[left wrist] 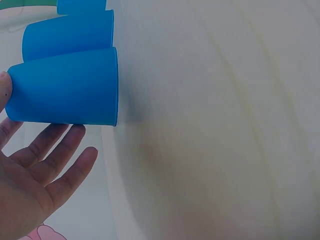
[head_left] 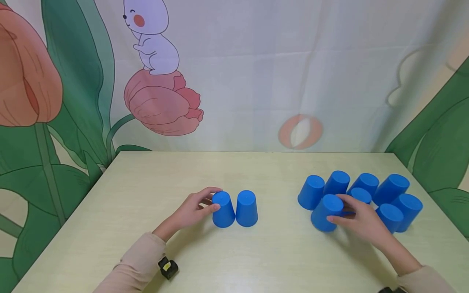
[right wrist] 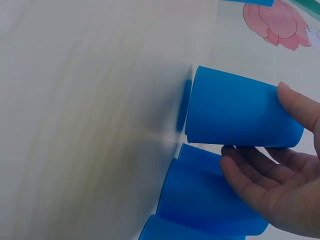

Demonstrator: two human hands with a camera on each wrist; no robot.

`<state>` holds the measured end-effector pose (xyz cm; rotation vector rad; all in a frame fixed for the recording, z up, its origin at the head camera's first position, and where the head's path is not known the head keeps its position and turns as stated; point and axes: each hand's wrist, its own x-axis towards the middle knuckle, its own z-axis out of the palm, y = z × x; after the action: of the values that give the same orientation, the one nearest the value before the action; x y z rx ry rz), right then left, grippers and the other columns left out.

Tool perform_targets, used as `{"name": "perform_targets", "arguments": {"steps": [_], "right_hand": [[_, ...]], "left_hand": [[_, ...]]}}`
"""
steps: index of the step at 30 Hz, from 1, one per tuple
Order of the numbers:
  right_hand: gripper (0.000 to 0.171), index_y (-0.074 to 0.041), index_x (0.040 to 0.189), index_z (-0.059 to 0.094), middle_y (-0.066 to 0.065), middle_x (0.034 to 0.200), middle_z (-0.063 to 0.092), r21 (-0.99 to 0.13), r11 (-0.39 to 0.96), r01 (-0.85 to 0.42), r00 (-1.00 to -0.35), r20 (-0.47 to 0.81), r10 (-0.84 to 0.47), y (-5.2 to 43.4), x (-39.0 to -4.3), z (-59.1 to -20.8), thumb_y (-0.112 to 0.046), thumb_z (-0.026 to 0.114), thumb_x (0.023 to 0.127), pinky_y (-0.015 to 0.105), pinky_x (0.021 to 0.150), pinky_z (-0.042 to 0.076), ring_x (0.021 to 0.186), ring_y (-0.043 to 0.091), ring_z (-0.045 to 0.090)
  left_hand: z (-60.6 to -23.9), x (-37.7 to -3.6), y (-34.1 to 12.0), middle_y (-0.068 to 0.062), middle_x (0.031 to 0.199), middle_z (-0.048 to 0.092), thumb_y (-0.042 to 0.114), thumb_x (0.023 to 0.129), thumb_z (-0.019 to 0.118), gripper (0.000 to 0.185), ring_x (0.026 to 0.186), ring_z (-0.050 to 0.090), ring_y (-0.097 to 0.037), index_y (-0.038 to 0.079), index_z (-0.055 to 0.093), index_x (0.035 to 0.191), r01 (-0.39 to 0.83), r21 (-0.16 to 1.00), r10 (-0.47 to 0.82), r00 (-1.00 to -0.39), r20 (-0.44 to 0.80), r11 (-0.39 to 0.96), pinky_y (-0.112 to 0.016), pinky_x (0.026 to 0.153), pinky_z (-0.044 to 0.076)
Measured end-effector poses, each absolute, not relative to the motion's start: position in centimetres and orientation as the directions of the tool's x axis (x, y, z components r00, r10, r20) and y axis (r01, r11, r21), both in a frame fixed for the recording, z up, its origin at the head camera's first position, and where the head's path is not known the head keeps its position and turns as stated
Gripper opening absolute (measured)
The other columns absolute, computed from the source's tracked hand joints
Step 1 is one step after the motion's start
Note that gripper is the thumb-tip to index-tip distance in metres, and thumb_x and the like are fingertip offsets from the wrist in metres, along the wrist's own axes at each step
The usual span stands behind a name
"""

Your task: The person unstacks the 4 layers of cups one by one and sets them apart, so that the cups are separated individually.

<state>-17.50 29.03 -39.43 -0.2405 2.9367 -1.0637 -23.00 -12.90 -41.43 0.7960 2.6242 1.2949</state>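
Note:
Two blue cups stand upside down side by side in the middle of the table. My left hand [head_left: 196, 208] holds the left one, a blue cup [head_left: 224, 213], thumb on the near side and fingers behind it. Its neighbour, another blue cup [head_left: 247, 209], stands just to the right. On the right, my right hand [head_left: 360, 217] grips an upside-down blue cup [head_left: 324, 215] between thumb and fingers. In the right wrist view that cup [right wrist: 240, 110] has its rim close over the table, with a dark blue reflection beside it.
Several more upside-down blue cups [head_left: 310, 193] crowd together behind and right of my right hand. The pale wooden table [head_left: 278, 260] ends at a printed curtain [head_left: 238, 81] at the back. A small black device [head_left: 168, 267] sits at my left sleeve.

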Motion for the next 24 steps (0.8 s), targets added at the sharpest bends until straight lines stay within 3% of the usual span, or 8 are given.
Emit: {"name": "perform_targets", "arguments": {"steps": [13,24], "right_hand": [[0.07,0.008,0.129,0.039,0.032,0.12,0.049,-0.599,0.792,-0.117,-0.992,0.03,-0.123,29.2,-17.3,-39.6,-0.032,0.069,0.081,0.054,0.079,0.046,0.102,0.046,0.053],[0.065,0.006,0.128,0.042,0.031,0.119,0.051,-0.557,0.814,-0.166,-0.981,0.178,-0.078,28.7,-16.5,-37.1,-0.029,0.069,0.081,0.051,0.077,0.047,0.101,0.046,0.054]], "left_hand": [[-41.5,-23.0,-12.9,-0.015,0.113,0.06,0.028,0.09,0.057,0.046,0.097,0.059,-0.03,0.01,0.044,0.13,0.404,0.766,0.5,-0.857,0.126,0.5,-0.04,0.076,0.05],[-41.4,-23.0,-12.9,-0.015,0.112,0.06,0.028,0.09,0.057,0.045,0.096,0.059,-0.029,0.011,0.045,0.13,0.406,0.763,0.498,-0.858,0.128,0.503,-0.039,0.076,0.05]]}}
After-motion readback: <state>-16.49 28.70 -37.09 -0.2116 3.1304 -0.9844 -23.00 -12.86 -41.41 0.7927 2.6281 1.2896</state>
